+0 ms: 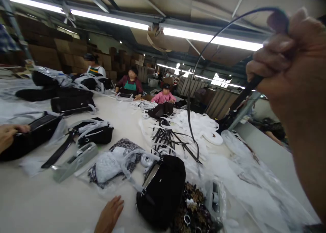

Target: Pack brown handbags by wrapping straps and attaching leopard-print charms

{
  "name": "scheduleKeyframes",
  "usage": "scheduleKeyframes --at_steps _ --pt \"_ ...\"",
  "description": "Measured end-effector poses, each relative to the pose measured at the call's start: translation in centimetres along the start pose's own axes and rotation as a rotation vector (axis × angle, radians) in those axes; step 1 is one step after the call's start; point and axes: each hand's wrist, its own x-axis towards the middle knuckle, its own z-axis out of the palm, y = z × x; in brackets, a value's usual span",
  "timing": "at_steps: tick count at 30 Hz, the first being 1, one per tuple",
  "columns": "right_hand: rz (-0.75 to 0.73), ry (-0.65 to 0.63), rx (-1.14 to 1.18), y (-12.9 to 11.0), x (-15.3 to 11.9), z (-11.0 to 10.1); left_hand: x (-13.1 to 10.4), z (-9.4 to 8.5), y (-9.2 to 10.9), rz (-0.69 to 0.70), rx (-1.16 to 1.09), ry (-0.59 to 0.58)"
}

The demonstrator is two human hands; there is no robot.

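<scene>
Raised high at the right, my right hand (282, 53) is closed around a long thin black strap (188, 104). The strap arcs up out of the fist and hangs down to the table; a thicker dark length shows below the fist. My left hand (110, 213) lies low over the white table, fingers stretched out, holding nothing. Just right of it rests a black handbag (165, 189) with a zipper and a white-wrapped handle. Beyond it is a heap of black straps (165, 136). A plastic-wrapped patterned bundle (114, 163) sits ahead of my left hand.
A co-worker's hand (11, 134) touches a black bag (38, 132) at the left. A tape dispenser (75, 161) stands near another bag (96, 132). Keychain-like ornaments with rings (193, 209) lie at front right. White strip rolls (201, 122) are piled behind; several people sit across the table.
</scene>
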Motion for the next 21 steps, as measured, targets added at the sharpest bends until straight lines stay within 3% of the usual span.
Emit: scheduleKeyframes --at_steps 2,4,5,7,10,13,16,19,21 --pt "0.069 -0.134 -0.021 -0.8 -4.2 2.9 0.6 -2.9 3.9 -0.205 -0.306 -0.077" --pt "0.232 -0.307 0.053 0.5 -9.6 5.6 1.0 -6.0 8.6 -0.405 -0.678 -0.162" --pt "0.396 -0.416 0.115 1.8 -12.8 6.9 0.9 -7.4 11.0 -0.502 -0.899 -0.266" --pt "0.757 -0.593 0.145 5.1 -20.0 9.2 0.3 -9.7 15.4 -0.501 -1.353 -0.437" --pt "1.035 -0.761 0.239 10.3 -31.5 11.8 -1.5 -11.7 19.7 -0.553 -1.66 -0.616" --pt "1.088 -0.782 0.154 14.1 -41.8 12.6 -3.5 -12.5 20.8 -0.601 -1.63 -0.632" --pt "1.24 -0.725 0.095 16.1 -49.2 12.0 -4.6 -12.8 20.0 -0.636 -1.461 -0.591" --pt "1.438 -0.564 0.131 17.1 -52.7 10.3 -5.2 -12.7 19.0 -0.645 -1.316 -0.607" --pt "1.481 -0.343 0.239 17.7 -53.1 8.9 -5.6 -12.7 18.7 -0.643 -1.243 -0.659"
